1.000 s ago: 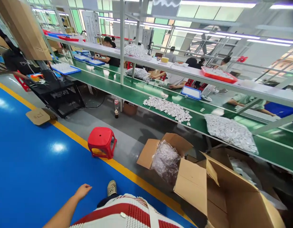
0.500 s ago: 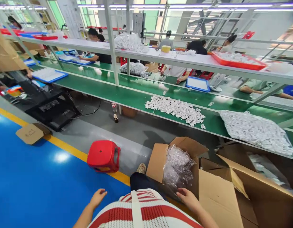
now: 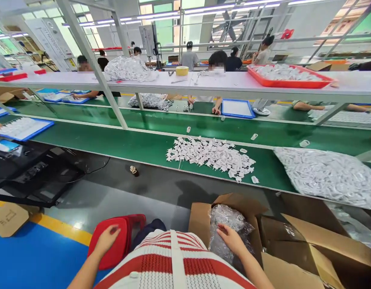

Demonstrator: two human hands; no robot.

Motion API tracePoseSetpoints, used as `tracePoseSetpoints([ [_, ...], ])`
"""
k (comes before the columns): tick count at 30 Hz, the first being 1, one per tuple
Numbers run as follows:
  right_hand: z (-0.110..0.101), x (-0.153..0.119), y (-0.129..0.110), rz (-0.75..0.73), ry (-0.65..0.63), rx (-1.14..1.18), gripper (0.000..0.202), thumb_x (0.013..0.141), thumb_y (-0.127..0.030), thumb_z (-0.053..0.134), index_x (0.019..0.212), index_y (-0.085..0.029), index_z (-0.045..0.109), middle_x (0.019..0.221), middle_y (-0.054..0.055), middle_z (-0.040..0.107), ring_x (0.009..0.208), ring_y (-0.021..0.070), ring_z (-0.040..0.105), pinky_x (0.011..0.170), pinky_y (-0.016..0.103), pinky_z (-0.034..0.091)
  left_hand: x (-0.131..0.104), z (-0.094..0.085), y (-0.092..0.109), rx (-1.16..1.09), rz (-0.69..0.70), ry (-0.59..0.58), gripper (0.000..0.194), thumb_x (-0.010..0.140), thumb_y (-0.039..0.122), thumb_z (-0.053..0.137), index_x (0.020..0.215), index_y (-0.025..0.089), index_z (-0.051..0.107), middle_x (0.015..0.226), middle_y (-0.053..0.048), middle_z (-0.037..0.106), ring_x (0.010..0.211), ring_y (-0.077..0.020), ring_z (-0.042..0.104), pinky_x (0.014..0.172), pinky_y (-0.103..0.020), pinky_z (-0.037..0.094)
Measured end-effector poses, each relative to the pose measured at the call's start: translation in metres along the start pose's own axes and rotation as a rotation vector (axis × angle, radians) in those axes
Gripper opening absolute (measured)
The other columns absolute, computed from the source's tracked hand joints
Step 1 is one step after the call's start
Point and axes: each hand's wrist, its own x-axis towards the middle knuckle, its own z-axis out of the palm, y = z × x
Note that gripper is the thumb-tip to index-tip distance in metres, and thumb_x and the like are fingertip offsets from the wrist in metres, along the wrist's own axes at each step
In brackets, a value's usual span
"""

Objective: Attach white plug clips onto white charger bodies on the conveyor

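My left hand (image 3: pixel 108 239) is in front of the red plastic stool (image 3: pixel 122 230). Its fingers are loosely curled with a gap at the thumb, and it holds nothing. My right hand (image 3: pixel 230 239) hovers over an open cardboard box (image 3: pixel 199 220) that has crumpled clear plastic bags (image 3: pixel 226 216) inside. That hand is empty too, its fingers apart; I cannot tell whether it touches the plastic. Ahead of me, a heap of small white plastic parts (image 3: pixel 209 156) lies on the green bench (image 3: pixel 143 140). To its right rests a large clear bag of white parts (image 3: pixel 330 172).
More open cardboard boxes (image 3: pixel 339 249) stand at the lower right. Over the bench runs a white shelf (image 3: pixel 215 82) carrying a red tray (image 3: pixel 294 82) and a yellow tape roll (image 3: pixel 182 71). A black cart (image 3: pixel 29 172) is at left. Several people sit across the bench.
My view has moved closer to the bench, and the stool now lies just beside me, behind my left hand. My right hand has come further over the box. Both hands stay empty.
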Motion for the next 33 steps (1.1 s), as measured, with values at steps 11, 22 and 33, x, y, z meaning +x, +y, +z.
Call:
tracePoseSetpoints([
  [11, -0.001, 0.069, -0.05, 0.218, 0.265, 0.172, 0.054, 0.056, -0.063, 0.064, 0.089, -0.02, 0.073, 0.11, 0.02, 0.078, 0.111, 0.0406, 0.073, 0.102, 0.047, 0.058, 0.329, -0.028, 0.37, -0.028, 0.699, -0.067, 0.069, 0.089, 0.033, 0.065, 0.153, 0.018, 0.043, 0.154, -0.014, 0.05, 0.096, -0.0172, 0.071, 0.095, -0.033, 0.057],
  [22, -0.059, 0.155, -0.207, 0.214, 0.425, 0.419, 0.063, 0.07, -0.064, 0.077, 0.115, -0.02, 0.076, 0.126, 0.016, 0.075, 0.124, 0.0356, 0.068, 0.107, 0.044, 0.056, 0.54, 0.031, 0.628, 0.282, 0.734, -0.253, 0.126, 0.075, 0.031, 0.085, 0.165, 0.01, -0.002, 0.17, -0.032, -0.004, 0.153, -0.0448, 0.03, 0.115, -0.05, 0.044],
  [33, -0.256, 0.428, -0.258, 0.097, 0.541, 0.078, 0.056, 0.086, -0.047, 0.064, 0.136, -0.021, 0.062, 0.136, 0.014, 0.068, 0.116, 0.0297, 0.068, 0.108, 0.051, 0.052, 0.587, 0.073, 0.664, 0.432, 0.662, -0.198, 0.063, 0.086, 0.027, 0.056, 0.146, 0.011, 0.052, 0.153, -0.021, 0.048, 0.13, -0.0387, 0.058, 0.106, -0.046, 0.05],
])
